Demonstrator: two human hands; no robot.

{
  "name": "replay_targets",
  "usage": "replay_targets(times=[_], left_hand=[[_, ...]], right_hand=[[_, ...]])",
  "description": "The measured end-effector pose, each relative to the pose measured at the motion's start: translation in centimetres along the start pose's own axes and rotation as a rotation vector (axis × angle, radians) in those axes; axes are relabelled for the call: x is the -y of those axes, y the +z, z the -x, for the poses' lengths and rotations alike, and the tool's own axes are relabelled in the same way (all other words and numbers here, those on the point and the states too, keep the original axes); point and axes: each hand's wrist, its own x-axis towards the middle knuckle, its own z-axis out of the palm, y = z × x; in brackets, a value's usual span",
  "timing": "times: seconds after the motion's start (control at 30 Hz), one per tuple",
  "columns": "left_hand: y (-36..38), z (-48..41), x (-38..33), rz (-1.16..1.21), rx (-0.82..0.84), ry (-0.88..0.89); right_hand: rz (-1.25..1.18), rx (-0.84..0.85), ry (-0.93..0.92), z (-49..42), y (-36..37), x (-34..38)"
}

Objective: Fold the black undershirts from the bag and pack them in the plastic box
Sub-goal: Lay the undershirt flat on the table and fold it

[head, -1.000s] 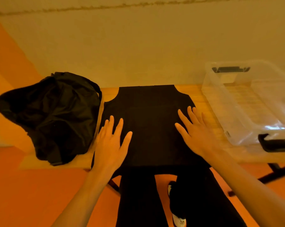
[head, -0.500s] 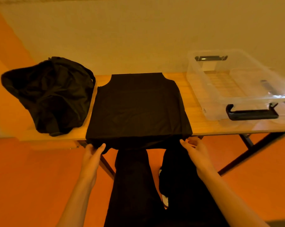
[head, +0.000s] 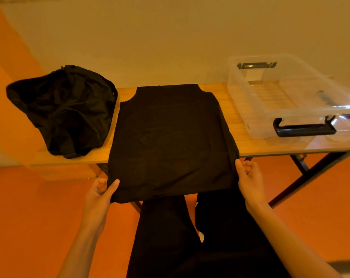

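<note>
Just off the desk's near edge, the left hand and right hand each pinch a hem corner of the black undershirt, spread flat mid-desk. Beyond, the bag sits at the left end and the plastic box at the right.

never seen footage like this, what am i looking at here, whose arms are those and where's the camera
No machine here: a person works with bare hands, and the one camera sits on their head looking down, so the arms enter from the bottom. A wooden table holds a crumpled black bag on the left, a black undershirt spread flat in the middle and a clear plastic box on the right. The left hand and right hand each pinch a near corner of the undershirt, whose hem hangs over the table's front edge.
</note>
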Motion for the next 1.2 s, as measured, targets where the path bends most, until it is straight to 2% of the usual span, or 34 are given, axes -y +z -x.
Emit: replay_targets(times=[0.07,0.13,0.33,0.47,0.53,0.67,0.87,0.97,1.03,1.1,1.13,1.2], left_hand=[[0.0,0.3,0.1,0.01,0.012,0.003],[0.0,0.4,0.4,0.001,0.021,0.001],[0.3,1.2,0.9,-0.04,0.015,0.041],[0.0,1.7,0.7,-0.075,-0.046,0.056],[-0.1,1.8,0.5,-0.089,-0.074,0.051],[-0.2,1.9,0.0,-0.075,-0.067,-0.001],[0.3,0.8,-1.9,0.001,0.06,-0.191],[1.9,-2.6,-7.3,0.079,0.057,-0.153],[2.7,-4.0,-12.9,0.244,0.041,0.007],[2.6,-3.1,-16.9,0.296,0.05,0.177],[2.4,-2.3,-17.2,0.253,0.055,0.21],[1.5,-1.3,-14.2,0.147,0.059,0.123]], right_hand=[[-0.001,0.113,0.072,0.1,-0.3,0.2],[0.101,0.186,0.084,0.0,-0.5,0.0],[0.356,0.093,-0.098,-0.2,-1.9,-2.0],[0.417,0.032,-0.151,0.1,-3.1,-1.9],[0.333,0.008,-0.074,-0.3,-3.3,-1.9],[-0.012,0.068,0.209,-0.3,-3.1,-1.7],[-0.05,0.289,0.432,-1.0,-3.8,1.0],[-0.047,0.311,0.327,-2.6,-2.8,7.3],[-0.15,0.254,0.117,-3.9,-2.6,12.3],[-0.233,0.192,-0.094,-4.1,-3.1,14.7],[-0.211,0.169,-0.123,-3.7,-3.4,14.4],[-0.097,0.149,-0.005,-2.8,-4.0,10.9]])
